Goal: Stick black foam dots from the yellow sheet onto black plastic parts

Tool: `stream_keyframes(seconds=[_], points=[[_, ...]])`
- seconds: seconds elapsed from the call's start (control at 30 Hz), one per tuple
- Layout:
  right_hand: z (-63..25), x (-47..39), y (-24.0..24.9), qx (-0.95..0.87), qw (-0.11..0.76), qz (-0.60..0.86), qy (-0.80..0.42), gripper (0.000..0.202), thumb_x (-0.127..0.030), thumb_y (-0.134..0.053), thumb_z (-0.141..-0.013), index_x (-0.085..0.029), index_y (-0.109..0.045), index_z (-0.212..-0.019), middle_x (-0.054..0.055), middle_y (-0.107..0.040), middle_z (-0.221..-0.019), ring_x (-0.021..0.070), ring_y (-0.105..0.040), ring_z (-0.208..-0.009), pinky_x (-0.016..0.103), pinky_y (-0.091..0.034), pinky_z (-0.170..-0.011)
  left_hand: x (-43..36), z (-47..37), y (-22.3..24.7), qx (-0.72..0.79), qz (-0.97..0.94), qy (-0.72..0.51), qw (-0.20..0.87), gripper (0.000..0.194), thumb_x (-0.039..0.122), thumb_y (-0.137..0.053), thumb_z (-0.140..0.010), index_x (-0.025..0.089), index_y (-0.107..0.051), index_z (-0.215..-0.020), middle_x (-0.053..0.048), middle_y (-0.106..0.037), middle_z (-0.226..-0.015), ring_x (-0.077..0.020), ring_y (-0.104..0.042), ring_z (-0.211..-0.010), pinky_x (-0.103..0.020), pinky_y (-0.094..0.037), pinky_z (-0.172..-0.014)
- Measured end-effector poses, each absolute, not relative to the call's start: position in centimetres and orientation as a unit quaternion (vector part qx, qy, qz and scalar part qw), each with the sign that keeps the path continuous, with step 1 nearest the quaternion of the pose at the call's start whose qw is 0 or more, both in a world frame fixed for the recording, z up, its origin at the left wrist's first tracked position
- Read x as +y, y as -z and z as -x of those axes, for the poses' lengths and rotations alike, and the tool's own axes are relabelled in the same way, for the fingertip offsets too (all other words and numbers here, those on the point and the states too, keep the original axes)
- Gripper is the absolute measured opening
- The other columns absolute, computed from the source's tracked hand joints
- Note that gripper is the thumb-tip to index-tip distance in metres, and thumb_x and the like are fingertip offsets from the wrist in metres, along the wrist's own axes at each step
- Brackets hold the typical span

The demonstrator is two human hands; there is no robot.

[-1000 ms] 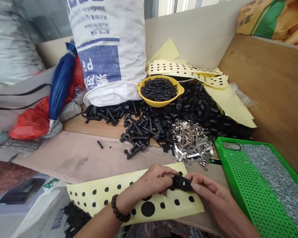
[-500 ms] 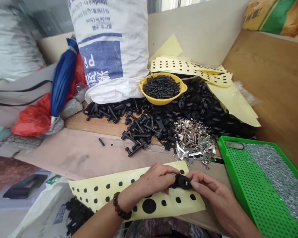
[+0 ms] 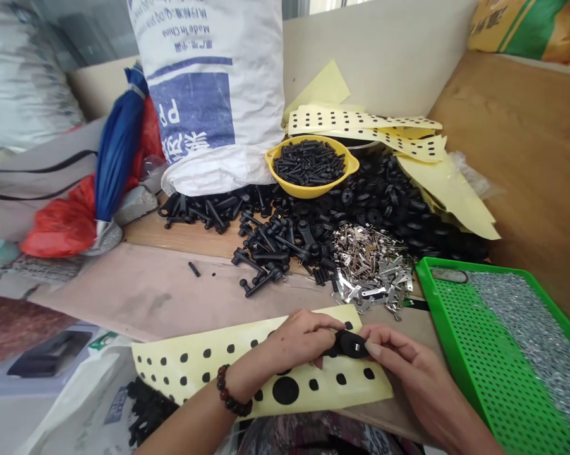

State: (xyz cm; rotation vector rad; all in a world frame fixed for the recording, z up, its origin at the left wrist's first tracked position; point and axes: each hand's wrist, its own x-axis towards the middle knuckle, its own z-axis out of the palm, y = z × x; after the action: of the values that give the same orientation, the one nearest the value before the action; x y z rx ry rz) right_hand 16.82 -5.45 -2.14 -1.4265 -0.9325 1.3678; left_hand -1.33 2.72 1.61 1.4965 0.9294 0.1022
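My left hand (image 3: 297, 341) and my right hand (image 3: 399, 357) meet over a yellow sheet with black dots (image 3: 261, 373) at the near edge of the table. Between their fingertips they pinch a small round black plastic part (image 3: 351, 345) with a pale spot in its middle. A bead bracelet (image 3: 230, 398) circles my left wrist. Behind the hands lie a heap of small silver metal pieces (image 3: 373, 268) and a spread of black plastic levers and discs (image 3: 285, 243).
A yellow bowl (image 3: 312, 167) of black screws stands by a large white sack (image 3: 213, 95). A green perforated tray (image 3: 484, 354) with silver bits is at the right. More dotted yellow sheets (image 3: 375, 129) lie behind. A blue umbrella (image 3: 117, 155) and red bag (image 3: 60, 227) are left.
Both hands stay together on the black part; they have shifted slightly to the right in view. The camera has shifted a little, nothing else moved.
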Motion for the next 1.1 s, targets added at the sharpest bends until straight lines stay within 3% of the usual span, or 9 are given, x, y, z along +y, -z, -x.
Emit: stream_keyframes(seconds=[0.4, 0.93, 1.1], points=[[-16.7, -5.5, 2.0, -0.378, 0.467, 0.582, -0.548, 0.032, -0.047, -0.068, -0.069, -0.02, -0.055, -0.058, 0.004, -0.059, -0.078, 0.0221, -0.052, -0.078, 0.029, -0.04, -0.066, 2.5, 1.2, -2.0, 0.391, -0.663, -0.049, 0.636, 0.035, 0.03, -0.044, -0.081, 0.014, -0.068, -0.102, -0.003, -0.059, -0.072, -0.011, -0.051, -0.054, -0.02, -0.045, -0.052], [-16.7, -5.7, 2.5, -0.391, 0.47, 0.577, -0.541, 0.031, -0.045, -0.067, -0.071, -0.019, -0.055, -0.059, 0.003, -0.057, -0.075, 0.0211, -0.052, -0.076, 0.029, -0.04, -0.065, 2.1, 1.0, -1.4, 0.42, -0.645, -0.068, 0.635, 0.042, 0.035, -0.053, -0.077, 0.011, -0.065, -0.11, -0.001, -0.057, -0.069, -0.0093, -0.049, -0.05, -0.019, -0.041, -0.047], [-16.4, -5.6, 2.3, -0.385, 0.475, 0.585, -0.534, 0.032, -0.047, -0.068, -0.069, -0.02, -0.055, -0.058, 0.003, -0.057, -0.073, 0.0209, -0.052, -0.073, 0.029, -0.04, -0.064, 1.8, 1.2, -0.5, 0.408, -0.671, -0.088, 0.613, 0.035, 0.03, -0.051, -0.079, 0.015, -0.067, -0.106, 0.002, -0.055, -0.066, -0.0089, -0.048, -0.052, -0.019, -0.039, -0.05]])
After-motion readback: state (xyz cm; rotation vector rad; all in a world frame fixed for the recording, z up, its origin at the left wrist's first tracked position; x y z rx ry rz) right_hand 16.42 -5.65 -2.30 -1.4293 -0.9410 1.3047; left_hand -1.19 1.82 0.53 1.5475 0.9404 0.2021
